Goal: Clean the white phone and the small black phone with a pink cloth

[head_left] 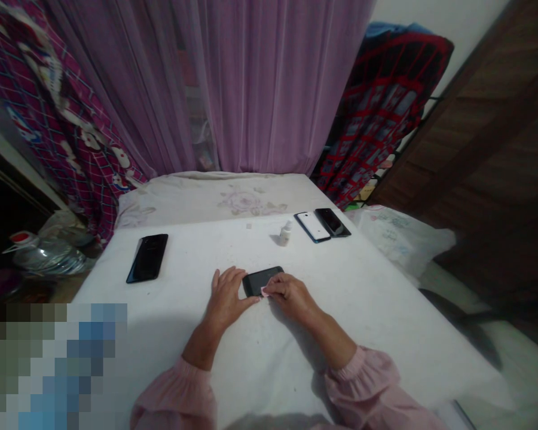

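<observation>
A dark smartphone lies sideways on the white-covered table, screen up. My left hand steadies its left end, the thumb along the near edge and the fingers by the far corner. Over the right part of the screen, my right hand pinches a small pinkish-white wipe against the phone's near edge. My right fingers hide much of the wipe and the phone's right end. Just beyond the phone, a small white bottle stands upright.
Another black phone lies at the left. A white phone and a dark phone lie side by side at the back right. A tiny pale square sits near the floral cloth. A water bottle stands off the table's left side.
</observation>
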`<action>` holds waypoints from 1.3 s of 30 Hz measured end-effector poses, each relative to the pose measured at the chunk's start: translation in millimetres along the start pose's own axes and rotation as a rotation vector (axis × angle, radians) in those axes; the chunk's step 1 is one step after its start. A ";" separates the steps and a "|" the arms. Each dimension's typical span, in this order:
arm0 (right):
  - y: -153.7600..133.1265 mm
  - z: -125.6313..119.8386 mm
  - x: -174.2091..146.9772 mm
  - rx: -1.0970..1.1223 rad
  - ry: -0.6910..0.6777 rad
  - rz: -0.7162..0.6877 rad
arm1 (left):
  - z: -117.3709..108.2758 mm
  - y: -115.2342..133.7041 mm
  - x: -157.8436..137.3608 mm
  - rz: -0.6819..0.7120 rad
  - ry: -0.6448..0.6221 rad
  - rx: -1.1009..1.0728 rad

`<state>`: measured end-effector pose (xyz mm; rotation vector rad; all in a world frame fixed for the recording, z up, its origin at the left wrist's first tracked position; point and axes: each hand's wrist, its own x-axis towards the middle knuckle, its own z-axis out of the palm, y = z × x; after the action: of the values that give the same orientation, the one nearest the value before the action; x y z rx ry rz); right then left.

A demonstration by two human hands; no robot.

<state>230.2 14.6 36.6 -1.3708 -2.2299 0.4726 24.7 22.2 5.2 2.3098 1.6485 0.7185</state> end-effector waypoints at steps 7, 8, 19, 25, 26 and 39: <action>15.6 -3.9 14.5 -0.125 0.095 0.229 | -2.2 0.2 0.6 0.012 -0.015 -0.004; 14.5 -1.9 18.5 -0.144 0.104 0.246 | -2.2 0.3 0.7 0.013 -0.015 -0.006; -14.5 24.0 25.0 -0.057 0.055 0.022 | -0.1 0.1 0.5 0.014 -0.011 0.005; 0.5 13.0 -1.6 0.019 0.048 -0.065 | -1.0 0.3 0.1 0.011 -0.024 0.007; 5.6 9.5 -4.4 0.025 0.059 -0.049 | -1.2 0.2 0.0 0.012 -0.027 0.004; 22.7 14.5 38.0 -0.081 0.174 0.125 | -4.3 2.0 1.6 0.006 -0.052 0.007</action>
<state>224.1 58.1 21.0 -1.5381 -2.0514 0.2946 24.6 22.5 10.2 2.3188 1.6249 0.6493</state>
